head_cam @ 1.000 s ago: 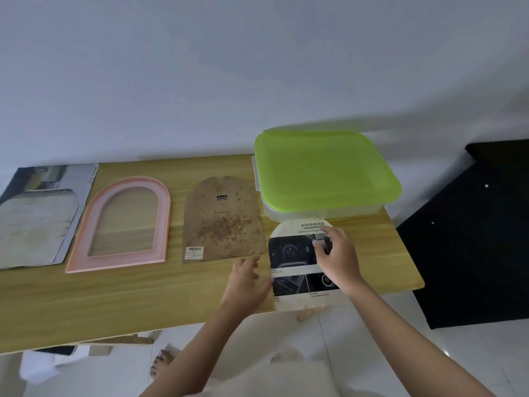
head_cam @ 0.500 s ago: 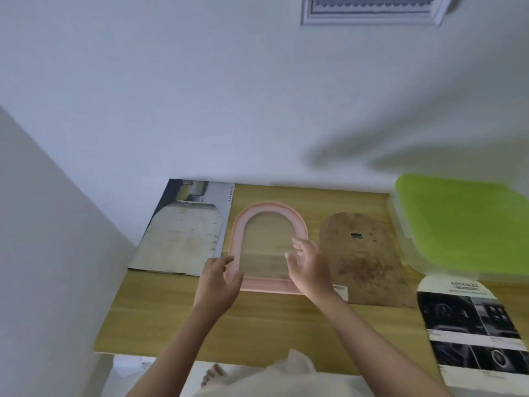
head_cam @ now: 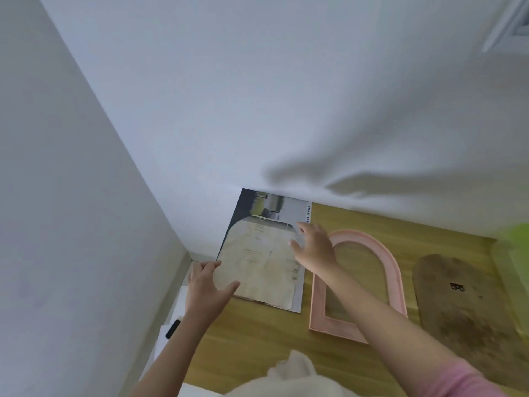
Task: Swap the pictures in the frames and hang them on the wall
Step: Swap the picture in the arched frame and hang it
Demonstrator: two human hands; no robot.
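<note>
Over picture (head_cam: 262,262): both hands (fingers spread) (head_cam: 207,285) (head_cam: 313,247).

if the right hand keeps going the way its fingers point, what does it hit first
Most likely the arched paper cutout lying on the magazine page. The right hand points left and away with spread fingers above its right edge; its height over the paper is unclear.

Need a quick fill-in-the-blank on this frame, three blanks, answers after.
1. The arched frame is ____ in colour.
2. The brown backing board lies to the ____ of that frame.
3. The left hand and right hand reach over the arch-cut ____ on the magazine page.

Answers: pink; right; picture
</note>
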